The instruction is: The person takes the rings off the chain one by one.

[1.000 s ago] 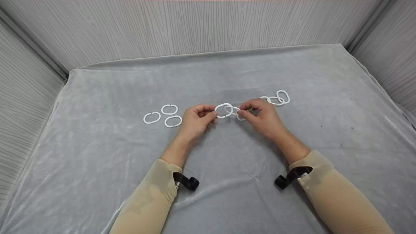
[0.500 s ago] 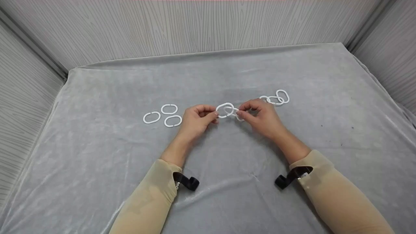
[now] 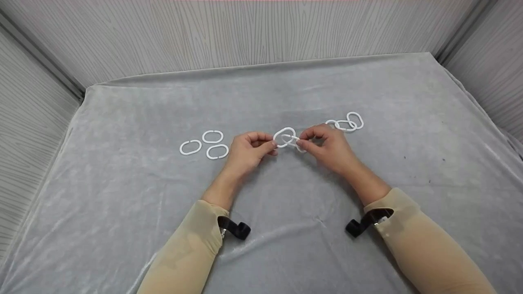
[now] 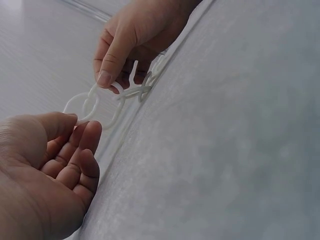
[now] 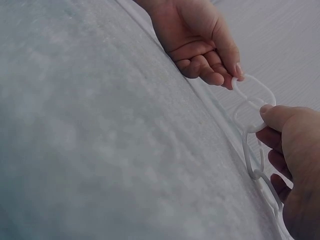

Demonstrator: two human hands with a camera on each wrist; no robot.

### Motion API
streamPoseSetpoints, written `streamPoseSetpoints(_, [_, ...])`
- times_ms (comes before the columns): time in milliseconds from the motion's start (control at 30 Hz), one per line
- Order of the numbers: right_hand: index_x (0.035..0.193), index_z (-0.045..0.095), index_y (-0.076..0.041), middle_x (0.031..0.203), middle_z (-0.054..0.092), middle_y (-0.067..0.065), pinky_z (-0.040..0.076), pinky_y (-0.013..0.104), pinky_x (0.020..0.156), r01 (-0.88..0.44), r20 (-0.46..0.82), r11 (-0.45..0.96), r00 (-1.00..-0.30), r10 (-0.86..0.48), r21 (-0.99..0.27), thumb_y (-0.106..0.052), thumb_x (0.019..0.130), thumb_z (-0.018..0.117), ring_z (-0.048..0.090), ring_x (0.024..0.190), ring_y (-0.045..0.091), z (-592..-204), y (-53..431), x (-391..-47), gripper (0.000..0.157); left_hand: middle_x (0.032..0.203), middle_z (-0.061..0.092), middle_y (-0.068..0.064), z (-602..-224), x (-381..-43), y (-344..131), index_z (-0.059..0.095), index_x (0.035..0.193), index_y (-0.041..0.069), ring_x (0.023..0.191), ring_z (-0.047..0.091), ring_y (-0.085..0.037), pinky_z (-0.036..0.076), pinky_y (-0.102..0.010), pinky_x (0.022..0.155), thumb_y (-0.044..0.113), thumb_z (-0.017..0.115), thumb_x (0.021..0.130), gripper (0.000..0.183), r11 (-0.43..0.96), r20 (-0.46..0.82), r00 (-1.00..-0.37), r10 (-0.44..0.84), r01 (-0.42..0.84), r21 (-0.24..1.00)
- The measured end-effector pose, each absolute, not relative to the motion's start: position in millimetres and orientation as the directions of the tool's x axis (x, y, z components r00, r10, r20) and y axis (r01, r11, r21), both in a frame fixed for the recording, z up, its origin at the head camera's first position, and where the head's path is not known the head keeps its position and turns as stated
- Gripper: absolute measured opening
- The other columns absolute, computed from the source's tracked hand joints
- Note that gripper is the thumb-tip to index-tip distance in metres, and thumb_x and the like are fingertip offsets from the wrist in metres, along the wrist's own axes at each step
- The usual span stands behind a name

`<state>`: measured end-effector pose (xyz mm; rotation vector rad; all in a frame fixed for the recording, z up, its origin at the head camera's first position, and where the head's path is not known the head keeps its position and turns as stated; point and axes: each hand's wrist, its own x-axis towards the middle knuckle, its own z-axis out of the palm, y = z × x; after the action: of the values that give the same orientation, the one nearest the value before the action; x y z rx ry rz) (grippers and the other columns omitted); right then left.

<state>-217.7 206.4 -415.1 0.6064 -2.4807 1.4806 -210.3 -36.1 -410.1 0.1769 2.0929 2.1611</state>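
My left hand (image 3: 250,152) pinches a white oval split ring (image 3: 284,129) between thumb and fingertips, above the cloth. My right hand (image 3: 330,146) pinches another white ring (image 3: 292,145), and the two rings overlap between the hands. In the right wrist view the left hand's ring (image 5: 270,91) crosses the right hand's ring (image 5: 235,117). From the latter a chain of linked rings (image 5: 246,150) runs down to the cloth. Whether the two pinched rings are fully hooked together cannot be told. Past my right hand, the chain's far links (image 3: 345,130) lie on the cloth.
Three loose white split rings lie left of my left hand: one far left (image 3: 188,154), one at the back (image 3: 212,143) and one nearest the hand (image 3: 218,145). A grey cloth (image 3: 278,228) covers the table. Wood-patterned panels (image 3: 245,32) stand behind and at both sides.
My left hand has shifted slightly to the right, and its ring has tilted more upright. The two pinched rings overlap more. The right hand has barely moved.
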Motion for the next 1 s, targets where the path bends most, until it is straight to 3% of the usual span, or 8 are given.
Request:
streamPoseSetpoints(567, [0.090,0.079,-0.008,0.087,0.072,0.001,0.049,0.034,0.086,-0.444,0.356,0.404,-0.893,-0.276,-0.800,-0.011,0.092,0.085,0.062,0.090,0.017,-415.7,207.1,-216.9,0.006,0.076,0.074,-0.004,-409.1,-209.4,-35.1,0.076,0.100,-0.007,0.070,0.074,-0.016,0.052,-0.022,0.062,0.000,0.078,0.093,0.010,-0.001,0.010,-0.982,0.188,0.010,1.000])
streamPoseSetpoints(1000, [0.091,0.079,-0.007,0.088,0.073,0.000,0.047,0.032,0.085,-0.452,0.357,0.396,-0.888,-0.291,-0.800,-0.009,0.090,0.086,0.061,0.090,0.017,-414.4,206.7,-215.6,0.007,0.077,0.074,-0.005,-410.3,-209.1,-35.9,0.076,0.098,-0.006,0.070,0.074,-0.016,0.055,-0.024,0.065,0.000,0.078,0.093,0.008,-0.027,0.028,-0.980,0.195,0.023,0.999])
